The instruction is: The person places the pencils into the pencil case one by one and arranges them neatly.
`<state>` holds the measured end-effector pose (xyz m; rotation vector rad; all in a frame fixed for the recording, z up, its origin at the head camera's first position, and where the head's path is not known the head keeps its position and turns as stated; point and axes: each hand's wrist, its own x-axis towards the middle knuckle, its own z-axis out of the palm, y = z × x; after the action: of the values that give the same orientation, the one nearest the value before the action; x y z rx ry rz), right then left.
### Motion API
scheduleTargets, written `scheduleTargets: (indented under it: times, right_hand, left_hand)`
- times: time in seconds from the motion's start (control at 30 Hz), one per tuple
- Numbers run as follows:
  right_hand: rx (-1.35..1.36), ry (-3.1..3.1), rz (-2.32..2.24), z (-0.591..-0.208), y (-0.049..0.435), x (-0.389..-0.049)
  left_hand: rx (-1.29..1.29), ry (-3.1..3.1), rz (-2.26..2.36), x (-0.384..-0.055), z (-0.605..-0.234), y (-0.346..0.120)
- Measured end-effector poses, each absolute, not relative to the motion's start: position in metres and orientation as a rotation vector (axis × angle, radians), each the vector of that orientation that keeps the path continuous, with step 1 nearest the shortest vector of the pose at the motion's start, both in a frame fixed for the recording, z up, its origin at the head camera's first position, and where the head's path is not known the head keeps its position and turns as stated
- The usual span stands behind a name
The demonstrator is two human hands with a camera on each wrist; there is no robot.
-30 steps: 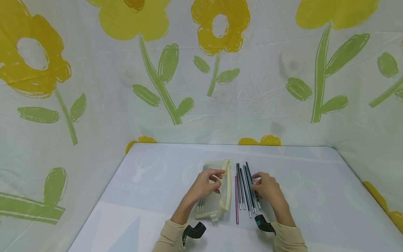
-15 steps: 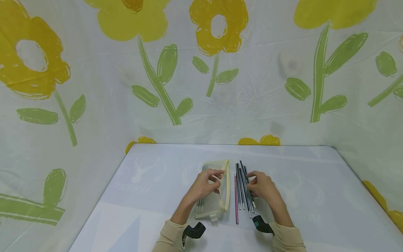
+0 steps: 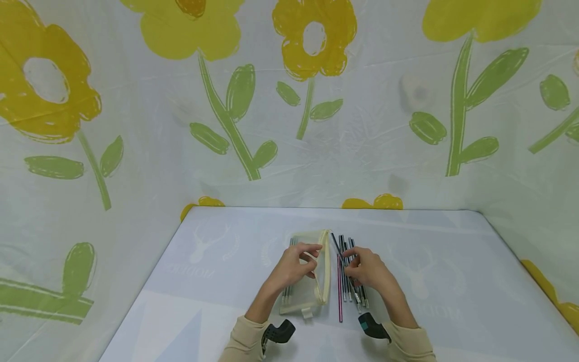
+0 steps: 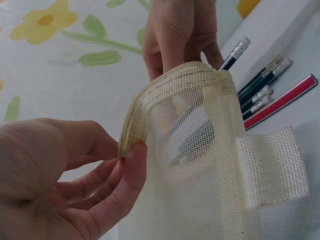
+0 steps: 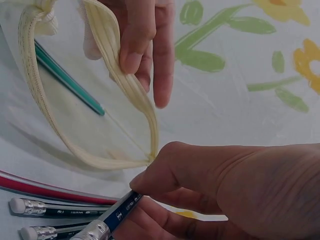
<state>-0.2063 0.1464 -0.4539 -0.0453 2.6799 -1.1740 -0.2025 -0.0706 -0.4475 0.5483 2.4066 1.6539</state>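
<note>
A cream mesh pencil case [image 3: 298, 306] lies on the table with its zipped mouth gaping to the right. My left hand [image 3: 291, 266] pinches one edge of that mouth between thumb and fingers, lifting it up. Inside the case, a green pencil [image 5: 70, 80] shows through the opening in the right wrist view. My right hand [image 3: 368, 269] pinches a dark blue pencil [image 5: 120, 210] with a white eraser end. This pencil slants over the others, its far tip close to the case's mouth in the head view.
Several dark pencils [image 3: 364, 297] lie in a row right of the case, partly under my right hand. A red pencil [image 3: 340, 301] lies nearest the case. A pale fabric tab [image 4: 272, 167] sticks out from the case's end. Flower-printed curtain [image 3: 371, 141] stands behind the table.
My right hand has moved left from the right side of the row, carrying the dark blue pencil, whose tip now reaches the case's edge. My left hand has stayed in place.
</note>
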Motion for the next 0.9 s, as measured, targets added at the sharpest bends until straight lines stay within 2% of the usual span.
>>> scheduleTargets:
  times: [0.17,0.47,0.9]
  right_hand:
    - [-0.063,2.671,-1.189,-0.453,0.145,-0.205]
    - [-0.056,2.647,-1.210,-0.458,0.138,-0.207]
    - [-0.063,2.674,-1.300,-0.463,0.128,-0.211]
  left_hand:
    - [0.576,2.400,1.677,-0.195,-0.433,-0.071]
    - [0.566,2.412,1.643,-0.210,-0.462,-0.070]
    - [0.585,2.372,1.678,-0.212,-0.465,-0.070]
